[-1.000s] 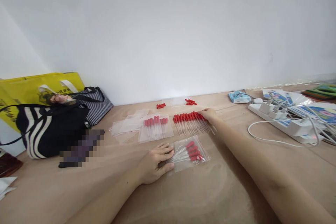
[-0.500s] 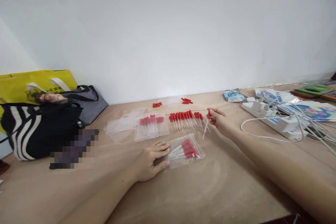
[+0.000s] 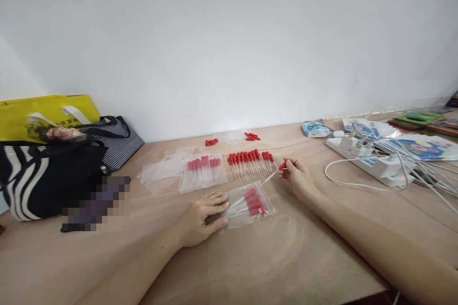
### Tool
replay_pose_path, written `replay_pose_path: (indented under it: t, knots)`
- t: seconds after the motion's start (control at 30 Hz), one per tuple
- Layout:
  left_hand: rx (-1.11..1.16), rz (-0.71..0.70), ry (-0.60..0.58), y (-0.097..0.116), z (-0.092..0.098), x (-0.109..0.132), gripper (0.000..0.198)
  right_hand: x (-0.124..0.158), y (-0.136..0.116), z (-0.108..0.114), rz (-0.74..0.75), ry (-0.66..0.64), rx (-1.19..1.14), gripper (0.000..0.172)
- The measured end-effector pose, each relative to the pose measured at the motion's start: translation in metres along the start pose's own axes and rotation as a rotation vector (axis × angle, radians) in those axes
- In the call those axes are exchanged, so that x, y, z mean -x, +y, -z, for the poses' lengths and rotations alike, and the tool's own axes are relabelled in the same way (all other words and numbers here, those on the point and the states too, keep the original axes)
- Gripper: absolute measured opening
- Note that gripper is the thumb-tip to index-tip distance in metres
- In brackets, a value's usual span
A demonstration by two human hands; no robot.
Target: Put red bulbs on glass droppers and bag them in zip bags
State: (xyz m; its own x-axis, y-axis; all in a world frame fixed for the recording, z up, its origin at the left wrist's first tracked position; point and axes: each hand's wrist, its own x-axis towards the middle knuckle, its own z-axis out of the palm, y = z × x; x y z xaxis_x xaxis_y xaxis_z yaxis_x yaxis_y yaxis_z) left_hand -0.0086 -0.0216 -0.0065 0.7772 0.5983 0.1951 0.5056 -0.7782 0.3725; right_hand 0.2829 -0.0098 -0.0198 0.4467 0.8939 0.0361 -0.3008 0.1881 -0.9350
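Observation:
My left hand (image 3: 204, 217) lies with fingers stretched over the left part of a clear zip bag (image 3: 239, 224), which holds several glass droppers (image 3: 255, 204) with red rubber bulbs. Between thumb and fingers, my right hand (image 3: 299, 180) pinches another dropper (image 3: 282, 166) by its red bulb. Its thin tube slants down and left, the tip near the bag's upper right edge. Just behind the bag is a row of loose droppers (image 3: 246, 157), bulbs toward the wall. To their left, more droppers (image 3: 203, 163) show in a clear bag (image 3: 221, 179).
Flat clear bags (image 3: 161, 171) overlap at the left. Loose red bulbs (image 3: 212, 142) and a clear bag (image 3: 234, 136) lie by the wall. A power strip (image 3: 368, 167) with white cables and a blue face mask (image 3: 315, 129) are at the right. A black bag (image 3: 67, 176) stands left.
My right hand has moved down, and the dropper in it has swung from nearly upright to slanting toward the bag. My left hand stays on the bag. The view has shifted slightly.

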Motion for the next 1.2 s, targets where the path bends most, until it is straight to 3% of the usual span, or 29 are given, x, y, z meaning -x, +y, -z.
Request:
replay_pose_path:
  t: [0.23, 0.5, 0.73, 1.03, 1.2]
  knots:
    - [-0.017, 0.02, -0.013, 0.002, 0.002, -0.001, 0.037, -0.002, 0.0, 0.008, 0.023, 0.061, 0.015, 0.015]
    - [-0.001, 0.006, 0.004, 0.0, -0.001, 0.0, 0.036, 0.008, 0.014, -0.004, -0.038, 0.03, -0.036, 0.007]
    - [0.024, 0.023, 0.01, 0.001, 0.0, 0.0, 0.037, 0.018, 0.01, -0.01, -0.166, -0.117, -0.046, 0.003]
    - [0.026, 0.034, 0.01, 0.005, 0.002, -0.001, 0.039, 0.024, 0.003, -0.01, -0.285, -0.154, -0.04, 0.01]
    - [0.025, 0.043, 0.009, 0.006, 0.002, -0.001, 0.042, 0.03, 0.009, -0.013, -0.293, -0.25, -0.008, 0.008]
